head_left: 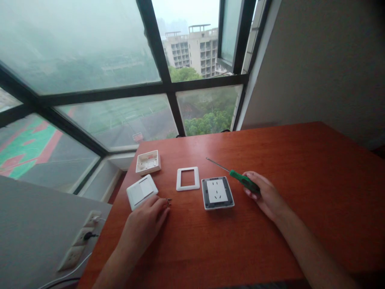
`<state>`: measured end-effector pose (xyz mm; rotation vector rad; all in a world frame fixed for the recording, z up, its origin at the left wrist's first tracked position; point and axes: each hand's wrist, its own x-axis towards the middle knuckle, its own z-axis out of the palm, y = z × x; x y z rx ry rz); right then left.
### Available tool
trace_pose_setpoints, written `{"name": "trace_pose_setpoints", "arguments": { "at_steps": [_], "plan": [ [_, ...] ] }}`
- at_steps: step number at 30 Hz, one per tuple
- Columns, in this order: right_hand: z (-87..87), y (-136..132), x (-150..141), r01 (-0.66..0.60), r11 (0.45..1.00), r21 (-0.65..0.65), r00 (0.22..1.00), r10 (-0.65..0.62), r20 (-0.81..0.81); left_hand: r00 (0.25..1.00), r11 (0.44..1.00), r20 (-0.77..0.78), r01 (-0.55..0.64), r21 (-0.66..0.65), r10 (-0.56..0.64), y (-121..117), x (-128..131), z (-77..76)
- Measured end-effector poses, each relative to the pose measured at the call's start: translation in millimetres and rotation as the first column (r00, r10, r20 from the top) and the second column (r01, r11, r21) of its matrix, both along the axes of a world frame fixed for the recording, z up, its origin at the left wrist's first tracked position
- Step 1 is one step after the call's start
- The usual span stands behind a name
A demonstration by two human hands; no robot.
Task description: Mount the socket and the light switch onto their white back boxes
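In my right hand (262, 193) is a screwdriver with a green handle (245, 181); its metal shaft points up and left. A white socket panel (217, 192) with a dark surround lies just left of that hand, its frame off. My left hand (147, 218) rests low over the table, fingertips closed at a few small screws (169, 200); how many it grips is hidden. Beyond its knuckles lies a white switch plate (142, 191), partly covered by the fingers. A white square cover frame (188, 179) lies flat between the switch plate and the socket panel.
An open white mounting box (148, 162) stands near the far left corner of the reddish-brown table (285, 160). Windows rise behind the table. Wall sockets (80, 237) with plugged-in cords are low on the left, past the table's edge.
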<state>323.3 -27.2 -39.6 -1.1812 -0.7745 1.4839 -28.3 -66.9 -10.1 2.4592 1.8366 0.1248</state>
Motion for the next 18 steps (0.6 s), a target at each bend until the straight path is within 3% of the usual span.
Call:
{"name": "trace_pose_setpoints", "arguments": {
  "at_steps": [18],
  "plan": [
    [-6.2, -1.4, -1.4, -0.038, 0.999, 0.013, 0.999, 0.038, 0.013, 0.999, 0.998, -0.019, -0.041, -0.041, 0.040, -4.6, 3.5, -0.4]
  ]
}}
